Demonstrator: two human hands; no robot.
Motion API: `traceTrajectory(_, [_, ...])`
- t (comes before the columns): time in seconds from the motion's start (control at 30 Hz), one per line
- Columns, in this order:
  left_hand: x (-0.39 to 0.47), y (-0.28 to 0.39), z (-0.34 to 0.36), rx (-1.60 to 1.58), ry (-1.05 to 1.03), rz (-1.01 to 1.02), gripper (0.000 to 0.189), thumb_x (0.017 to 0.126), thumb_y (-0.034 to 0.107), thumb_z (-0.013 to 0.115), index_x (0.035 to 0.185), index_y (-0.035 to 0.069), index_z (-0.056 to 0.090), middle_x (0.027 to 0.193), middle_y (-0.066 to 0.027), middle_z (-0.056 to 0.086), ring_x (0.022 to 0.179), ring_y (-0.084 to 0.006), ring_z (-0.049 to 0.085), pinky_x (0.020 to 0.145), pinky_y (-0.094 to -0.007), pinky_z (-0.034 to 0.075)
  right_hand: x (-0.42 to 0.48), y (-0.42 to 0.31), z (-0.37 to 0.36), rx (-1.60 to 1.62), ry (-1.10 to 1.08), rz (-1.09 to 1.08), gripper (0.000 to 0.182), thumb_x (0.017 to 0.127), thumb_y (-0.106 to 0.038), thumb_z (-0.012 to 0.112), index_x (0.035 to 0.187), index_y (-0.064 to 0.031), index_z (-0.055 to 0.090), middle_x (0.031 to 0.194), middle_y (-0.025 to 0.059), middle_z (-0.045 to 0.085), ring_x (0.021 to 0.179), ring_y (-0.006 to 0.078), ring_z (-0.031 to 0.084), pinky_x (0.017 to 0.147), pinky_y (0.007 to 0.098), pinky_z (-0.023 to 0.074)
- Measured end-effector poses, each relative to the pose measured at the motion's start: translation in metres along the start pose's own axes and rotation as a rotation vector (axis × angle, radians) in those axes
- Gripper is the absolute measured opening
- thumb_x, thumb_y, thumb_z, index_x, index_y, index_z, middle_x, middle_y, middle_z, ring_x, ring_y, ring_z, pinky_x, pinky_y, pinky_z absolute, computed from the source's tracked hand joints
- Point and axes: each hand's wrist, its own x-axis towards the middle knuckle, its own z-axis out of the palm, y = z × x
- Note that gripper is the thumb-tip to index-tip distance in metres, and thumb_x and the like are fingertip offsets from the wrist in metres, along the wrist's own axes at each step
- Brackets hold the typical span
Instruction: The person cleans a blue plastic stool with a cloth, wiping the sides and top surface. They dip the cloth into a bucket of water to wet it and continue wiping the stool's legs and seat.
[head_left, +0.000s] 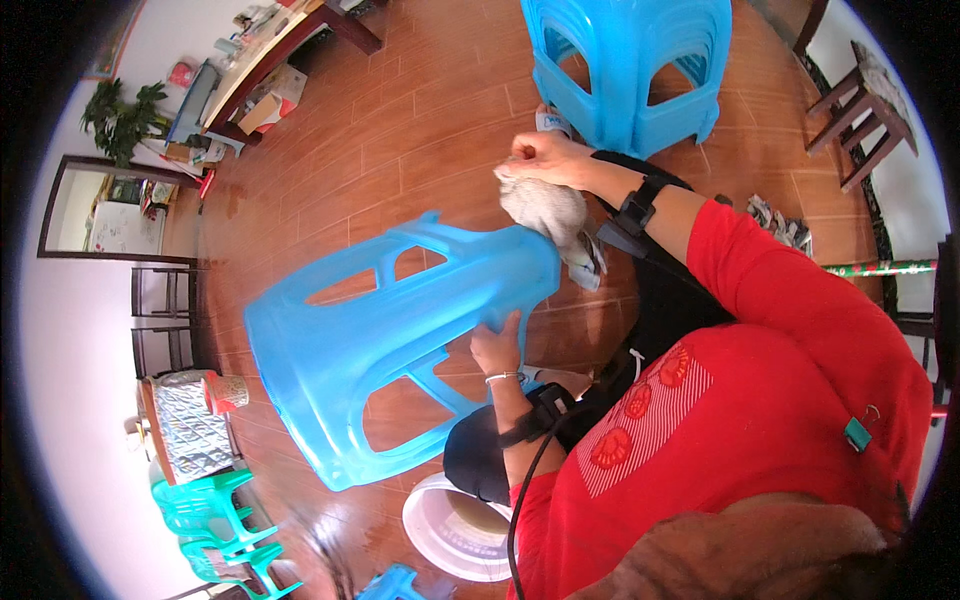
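Observation:
A blue plastic stool (322, 360) is tipped on its side in front of me. My left hand (496, 346), with a bracelet at the wrist, grips the stool's near side by a leg. My right hand (551, 159) holds a bunched whitish-grey cloth (541, 204) at its upper end. The cloth hangs beside the end of the stool's legs, close to one foot; whether it touches the stool I cannot tell. Both forearms wear black straps.
A stack of blue plastic stools (630, 82) stands close beyond my right hand. By my left knee, a white basin (457, 529) holds murky water. Green plastic chairs (206, 510) line the wall. A wooden stool (862, 112) stands right; a table (262, 56) stands at the far left.

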Motion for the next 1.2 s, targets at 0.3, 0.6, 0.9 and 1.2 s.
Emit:
traceTrajectory(0.3, [0.000,0.006,0.005,-0.044,0.035,0.059,0.052,0.062,0.040,0.074,0.076,-0.008,0.059,0.073,-0.0248,0.059,0.070,-0.0390,0.058,0.064,-0.0429,0.045,-0.006,0.087,0.068,-0.146,-0.277,-0.339,0.040,0.076,-0.042,0.064,0.083,-0.0043,0.052,0.096,0.0139,0.051,0.086,0.0258,0.051,0.067,0.0356,0.0427])
traceTrajectory(0.6, [0.001,0.012,0.014,0.015,0.097,0.097,0.054,0.061,0.045,0.074,0.072,-0.006,0.059,0.069,-0.0254,0.058,0.067,-0.0425,0.057,0.060,-0.0466,0.045,0.010,0.112,0.057,-0.566,-0.403,0.028,0.055,0.062,-0.023,0.070,0.107,-0.0028,0.044,0.096,0.0182,0.058,0.090,0.0331,0.056,0.072,0.0384,0.0445])
traceTrajectory(0.9, [0.001,0.009,0.002,-0.064,0.048,0.107,0.054,0.063,0.042,0.073,0.077,-0.008,0.060,0.074,-0.0257,0.059,0.071,-0.0412,0.058,0.064,-0.0446,0.045,0.000,0.139,0.017,0.037,-0.219,-0.176,0.041,0.072,-0.021,0.069,0.103,0.0007,0.055,0.090,0.0168,0.060,0.081,0.0277,0.058,0.065,0.0332,0.0450])
traceTrajectory(1.2, [-0.007,0.006,0.009,0.019,-0.024,0.016,0.052,0.064,0.037,0.075,0.079,-0.010,0.058,0.072,-0.0227,0.061,0.067,-0.0364,0.060,0.061,-0.0404,0.046,0.020,0.101,0.049,-0.548,-0.529,0.107,0.069,0.061,-0.050,0.070,0.105,0.0006,0.057,0.109,0.0176,0.053,0.100,0.0313,0.051,0.081,0.0370,0.0416])
